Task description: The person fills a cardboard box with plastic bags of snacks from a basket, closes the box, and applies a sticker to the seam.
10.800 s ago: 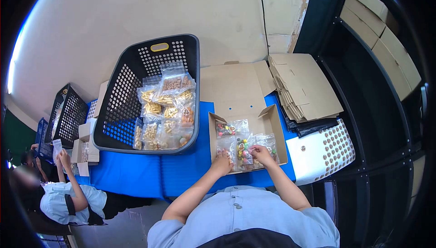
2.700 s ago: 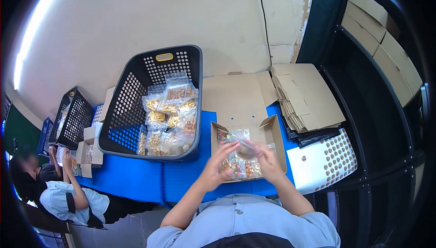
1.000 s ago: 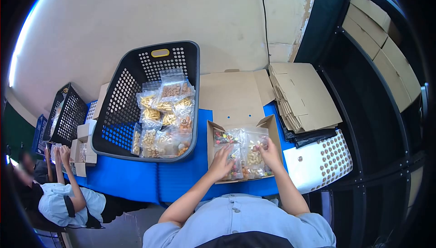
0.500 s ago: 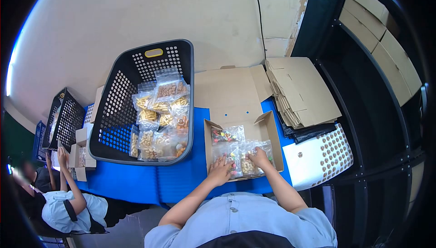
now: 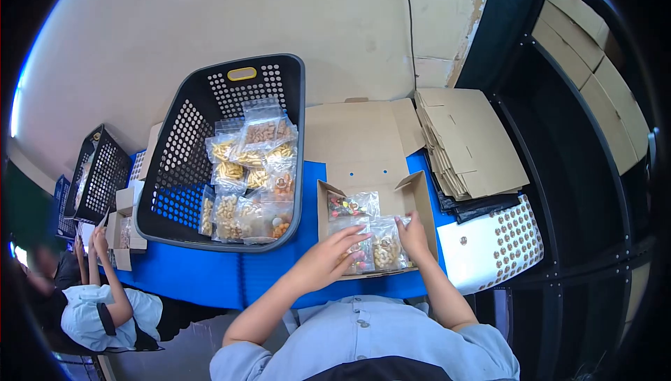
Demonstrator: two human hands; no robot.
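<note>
1. Large black perforated plastic basket [image 5: 183,136], holding clear zip bags of snacks [image 5: 237,192], on the blue-covered table [image 5: 189,262].
2. Left hand [image 5: 323,261]: open, fingers spread over the open brown cardboard box [image 5: 323,217].
3. Clear bag of pale pieces [image 5: 385,252]: flat inside the box, between both hands.
4. Right hand [image 5: 414,239]: at the box's right side; cannot tell whether it pinches anything.
5. Stacked flat brown cardboard [image 5: 479,147].
</note>
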